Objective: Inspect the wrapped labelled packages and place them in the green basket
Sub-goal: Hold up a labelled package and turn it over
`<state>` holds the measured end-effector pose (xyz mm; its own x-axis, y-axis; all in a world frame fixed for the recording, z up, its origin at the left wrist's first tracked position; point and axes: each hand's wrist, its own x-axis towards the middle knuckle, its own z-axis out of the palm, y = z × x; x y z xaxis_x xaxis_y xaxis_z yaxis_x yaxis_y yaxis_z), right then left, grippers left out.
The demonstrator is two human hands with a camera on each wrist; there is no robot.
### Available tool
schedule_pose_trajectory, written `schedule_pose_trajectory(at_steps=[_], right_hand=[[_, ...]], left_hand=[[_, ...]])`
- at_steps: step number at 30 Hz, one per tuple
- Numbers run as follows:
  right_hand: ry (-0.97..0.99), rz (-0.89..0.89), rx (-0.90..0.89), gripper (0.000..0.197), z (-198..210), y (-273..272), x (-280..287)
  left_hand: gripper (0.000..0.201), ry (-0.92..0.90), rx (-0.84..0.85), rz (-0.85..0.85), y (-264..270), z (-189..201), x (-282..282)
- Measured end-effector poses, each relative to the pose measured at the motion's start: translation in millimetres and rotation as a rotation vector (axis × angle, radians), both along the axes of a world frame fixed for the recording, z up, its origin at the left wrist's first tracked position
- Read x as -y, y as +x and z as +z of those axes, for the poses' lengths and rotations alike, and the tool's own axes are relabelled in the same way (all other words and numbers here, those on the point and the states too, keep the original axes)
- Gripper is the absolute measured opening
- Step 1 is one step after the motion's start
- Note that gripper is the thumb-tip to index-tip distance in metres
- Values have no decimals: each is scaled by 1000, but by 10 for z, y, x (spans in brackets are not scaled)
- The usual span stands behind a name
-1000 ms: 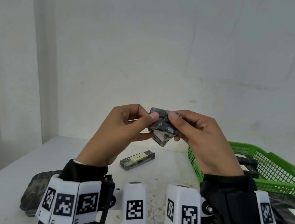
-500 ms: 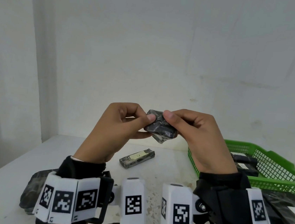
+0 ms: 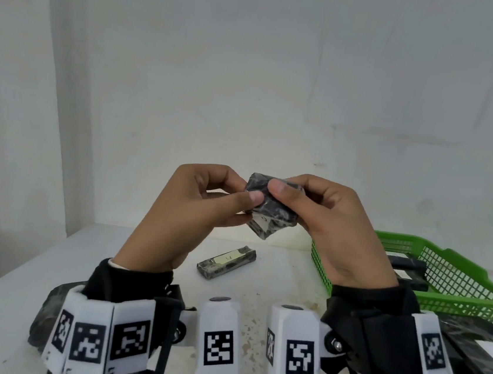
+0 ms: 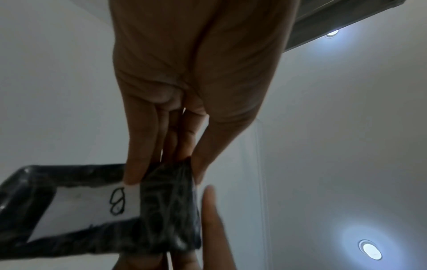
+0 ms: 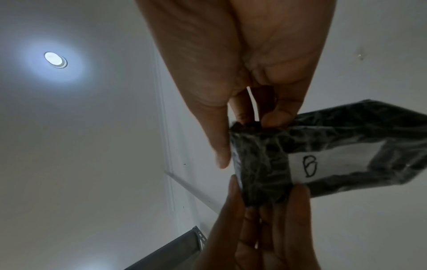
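Both hands hold a small dark wrapped package up in the air above the table. My left hand pinches its left end with thumb and fingers; my right hand pinches its top right. Its white label, marked B, faces away from me and shows in the left wrist view and the right wrist view. The green basket stands at the right on the table and holds dark packages. Another labelled package lies on the table below my hands.
A large dark wrapped package with a white label lies at the near right, in front of the basket. Another dark package lies at the near left, partly hidden by my left wrist. A white wall rises right behind the table.
The package has tilted slightly between my fingers, and both hands have drifted a little lower and left. Both hands keep their hold.
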<state>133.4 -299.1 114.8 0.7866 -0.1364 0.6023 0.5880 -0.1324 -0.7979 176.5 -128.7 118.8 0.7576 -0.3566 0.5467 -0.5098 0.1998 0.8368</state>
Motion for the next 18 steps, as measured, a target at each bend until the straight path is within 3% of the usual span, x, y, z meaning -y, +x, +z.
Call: schedule_pose_trajectory(at_steps=[4,8,10,13,18], right_hand=[[-14,70,-26,38,7,-20,1],[-18,6,-22,40,-19,12,-8],[-16,-49,-40,53,-16,25,-22],[-83,-90,-116,73,-8,5,54],[-220,-122,-280,76,-72,47,273]], left_hand=[[16,-66,-93,-12,13,1,33],[17,-67,-130,-49,27,-6,24],[17,-105,-160,-45,39,-10,21],[20,-250,-240,-44,89,-5,-11],[25,-461,-365,-68,168,3,-70]])
